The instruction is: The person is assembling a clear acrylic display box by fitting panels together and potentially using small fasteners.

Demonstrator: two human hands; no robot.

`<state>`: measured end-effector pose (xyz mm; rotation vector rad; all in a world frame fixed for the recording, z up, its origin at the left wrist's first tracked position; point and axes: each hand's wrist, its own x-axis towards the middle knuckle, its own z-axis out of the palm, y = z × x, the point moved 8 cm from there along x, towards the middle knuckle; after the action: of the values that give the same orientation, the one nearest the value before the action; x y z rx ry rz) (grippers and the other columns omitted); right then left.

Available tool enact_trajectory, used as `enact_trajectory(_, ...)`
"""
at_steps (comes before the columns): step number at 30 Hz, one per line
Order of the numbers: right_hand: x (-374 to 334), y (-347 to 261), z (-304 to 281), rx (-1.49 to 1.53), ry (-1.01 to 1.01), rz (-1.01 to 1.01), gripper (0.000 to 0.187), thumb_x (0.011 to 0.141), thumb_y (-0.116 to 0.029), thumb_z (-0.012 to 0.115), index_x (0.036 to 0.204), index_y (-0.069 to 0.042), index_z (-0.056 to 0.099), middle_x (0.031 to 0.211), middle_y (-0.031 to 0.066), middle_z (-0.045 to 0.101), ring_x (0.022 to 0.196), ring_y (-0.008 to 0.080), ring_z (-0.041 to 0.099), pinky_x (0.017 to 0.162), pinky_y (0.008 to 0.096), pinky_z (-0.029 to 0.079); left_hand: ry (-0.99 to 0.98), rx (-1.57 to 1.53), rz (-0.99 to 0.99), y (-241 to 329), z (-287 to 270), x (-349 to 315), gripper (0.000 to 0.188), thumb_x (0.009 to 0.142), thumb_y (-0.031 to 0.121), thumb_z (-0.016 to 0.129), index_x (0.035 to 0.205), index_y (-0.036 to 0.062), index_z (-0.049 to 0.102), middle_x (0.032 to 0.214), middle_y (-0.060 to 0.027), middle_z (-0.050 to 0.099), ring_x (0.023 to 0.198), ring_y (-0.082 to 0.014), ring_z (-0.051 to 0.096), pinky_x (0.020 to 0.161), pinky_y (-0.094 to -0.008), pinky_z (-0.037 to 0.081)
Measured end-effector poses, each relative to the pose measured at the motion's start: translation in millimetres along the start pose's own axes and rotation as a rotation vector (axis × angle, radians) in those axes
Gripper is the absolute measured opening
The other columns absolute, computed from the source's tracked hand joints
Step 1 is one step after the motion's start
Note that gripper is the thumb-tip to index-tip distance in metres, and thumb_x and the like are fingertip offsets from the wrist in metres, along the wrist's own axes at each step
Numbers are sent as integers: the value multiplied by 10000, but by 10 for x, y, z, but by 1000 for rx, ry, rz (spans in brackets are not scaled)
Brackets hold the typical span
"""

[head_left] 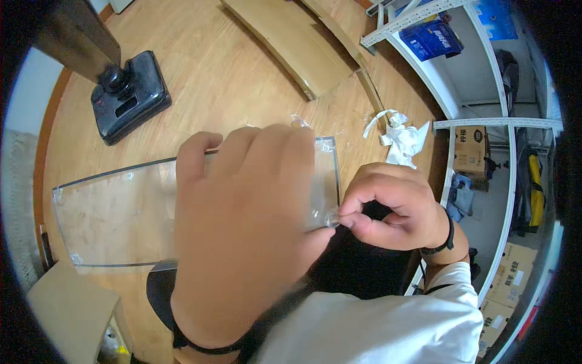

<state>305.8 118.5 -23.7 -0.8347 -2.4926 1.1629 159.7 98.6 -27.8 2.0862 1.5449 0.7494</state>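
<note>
A clear rectangular panel (pixel 121 212) with dark edges and clear pieces at its corners lies in front of me, partly behind my hand. My left hand (pixel 242 200) is in front of its middle, back toward me and slightly blurred. Its fingers curl away with most fingertips hidden; the thumb reaches toward the panel's right edge. There, my right hand (pixel 394 209) pinches a small bit of clear film (pixel 331 216) between thumb and forefinger. The film lies right beside the left thumb. What the left fingers hold is hidden.
Flat cardboard (pixel 297 48) and crumpled white wrapping (pixel 403 139) lie on the wooden floor. A black-based stand (pixel 130 97) is at far left. White metal shelving (pixel 509 123) with boxes (pixel 471 148) lines the right. A cardboard box (pixel 70 309) sits near left.
</note>
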Motion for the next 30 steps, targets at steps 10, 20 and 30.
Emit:
enact_trajectory(10,57,-129,33,-269,52,-168,157,767,-24,738,891,-33,641,783,98,615,661,268,623,582,360,510,45,38,10,40,-1,-20,812,493,250,902,1222,80,587,1165,-96,664,1103,-290,617,996,-457,396)
enact_trajectory(20,0,-96,-39,-188,16,-192,203,754,5,717,929,-23,619,802,120,620,708,307,640,622,386,537,7,52,84,-11,48,18,898,481,354,913,1272,63,601,1213,-116,671,1119,-325,619,1002,-456,421)
enact_trajectory(30,124,-169,36,-177,-109,-141,85,855,-79,697,887,-24,640,776,101,633,685,282,637,634,361,513,21,161,110,83,-80,-14,932,506,420,893,1322,77,601,1250,-122,668,1143,-340,611,1025,-452,417)
